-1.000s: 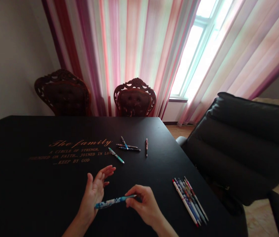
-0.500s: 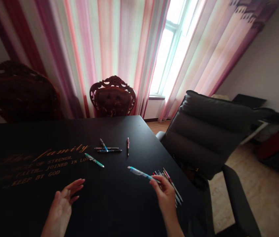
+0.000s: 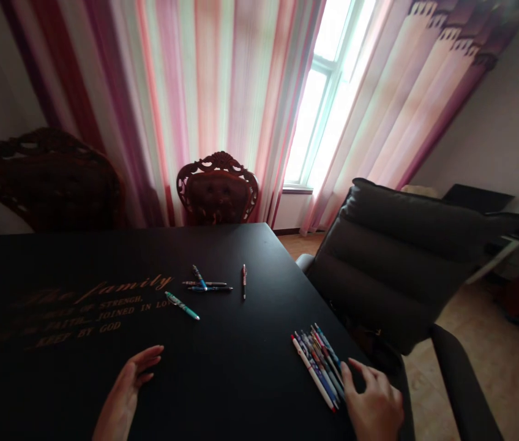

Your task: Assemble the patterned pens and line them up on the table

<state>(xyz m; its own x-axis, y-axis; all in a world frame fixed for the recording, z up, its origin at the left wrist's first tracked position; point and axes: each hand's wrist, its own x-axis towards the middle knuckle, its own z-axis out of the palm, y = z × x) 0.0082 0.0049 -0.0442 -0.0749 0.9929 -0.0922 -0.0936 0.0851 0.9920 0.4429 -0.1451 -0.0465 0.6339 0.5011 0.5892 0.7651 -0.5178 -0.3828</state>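
Observation:
Several pens lie side by side in a slanting bunch near the table's right edge, among them a white pen with red ends (image 3: 313, 373) on the left side and a light blue pen (image 3: 327, 344) on the right. My right hand (image 3: 373, 392) is at the bunch's lower right, thumb and fingers apart, its thumb close to the pens; whether it touches them I cannot tell. Held over the dark tabletop, my left hand (image 3: 131, 386) is open with nothing in it. The green pen (image 3: 182, 305) is the nearest thing beyond it.
Farther back, a blue pen (image 3: 199, 277) lies across two others, and a red and black pen (image 3: 243, 282) lies apart. The black table (image 3: 223, 373) bears gold lettering. A grey armchair (image 3: 392, 263) stands against its right side, carved chairs (image 3: 217, 196) behind it.
My right hand has moved right and toward me, and the light blue pen it held is now in the bunch. My left hand is still open. The view has shifted slightly.

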